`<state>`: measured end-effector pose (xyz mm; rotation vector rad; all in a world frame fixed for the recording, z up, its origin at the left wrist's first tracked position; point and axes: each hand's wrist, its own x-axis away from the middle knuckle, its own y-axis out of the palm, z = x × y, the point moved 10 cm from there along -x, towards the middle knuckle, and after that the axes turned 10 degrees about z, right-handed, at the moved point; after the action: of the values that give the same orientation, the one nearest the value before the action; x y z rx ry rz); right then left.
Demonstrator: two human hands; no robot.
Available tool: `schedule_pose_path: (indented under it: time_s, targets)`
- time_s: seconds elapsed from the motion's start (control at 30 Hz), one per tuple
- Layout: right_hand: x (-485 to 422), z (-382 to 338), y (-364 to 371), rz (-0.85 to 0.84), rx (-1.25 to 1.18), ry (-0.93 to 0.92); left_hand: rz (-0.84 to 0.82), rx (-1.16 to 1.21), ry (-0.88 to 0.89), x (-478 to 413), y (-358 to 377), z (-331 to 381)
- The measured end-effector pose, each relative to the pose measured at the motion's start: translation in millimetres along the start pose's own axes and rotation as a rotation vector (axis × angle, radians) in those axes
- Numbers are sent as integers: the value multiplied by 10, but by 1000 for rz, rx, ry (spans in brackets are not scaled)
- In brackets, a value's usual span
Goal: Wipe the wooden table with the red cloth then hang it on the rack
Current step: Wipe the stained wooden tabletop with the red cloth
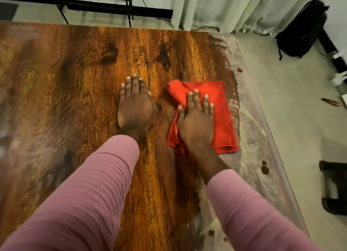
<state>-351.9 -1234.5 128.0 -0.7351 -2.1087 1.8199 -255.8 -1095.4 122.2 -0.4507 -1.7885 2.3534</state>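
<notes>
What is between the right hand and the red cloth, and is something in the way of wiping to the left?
Nothing visible: the right hand presses directly on the red cloth. To its left, the left hand rests flat on the wooden table, directly in that path.

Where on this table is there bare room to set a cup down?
The widest bare stretch of the wooden table lies left of the left hand, out to the far edge. A narrow strip runs between that hand and the red cloth. It's crowded on the right, where the right hand presses the cloth near the table's edge.
</notes>
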Motion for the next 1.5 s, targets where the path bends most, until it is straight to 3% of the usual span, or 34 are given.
schedule_pose_path:
  time_s: [0.17,0.3,0.4,0.53,0.63,0.77,0.9,1.0,1.1,1.23,1.37,1.5]
  targets:
    - [389,-136,-38,-54,-51,-262,0,10,24,11,-2,2]
    - [144,530,-112,-6,-11,-57,15,15,14,-2,-1,-5]
    - [198,512,-105,17,5,33,24,21,0,3,-6,-6]
    - [732,-83,-32,-15,-26,-119,19,22,-10,-3,0,10]
    - [895,-58,-59,-51,-19,-231,21,21,6,97,-88,41]
    - [664,469,-171,1,7,-84,-40,34,-2,716,-268,-101]
    - [848,263,-116,-29,11,22,-79,82,-2,1436,-380,-155]
    - [1199,-40,-88,-93,2,-156,-66,91,-31,1760,-402,-166]
    - [1221,105,-114,-102,3,-258,-99,86,-16,1994,-355,-166]
    - [1044,707,-233,-21,9,-31,-103,68,11,2092,-315,-161]
    - [1151,577,-212,-32,1,52,-111,63,5,2096,-298,-155]
    - [1729,-40,-174,-102,-43,-197,-113,47,15,2110,-301,-142]
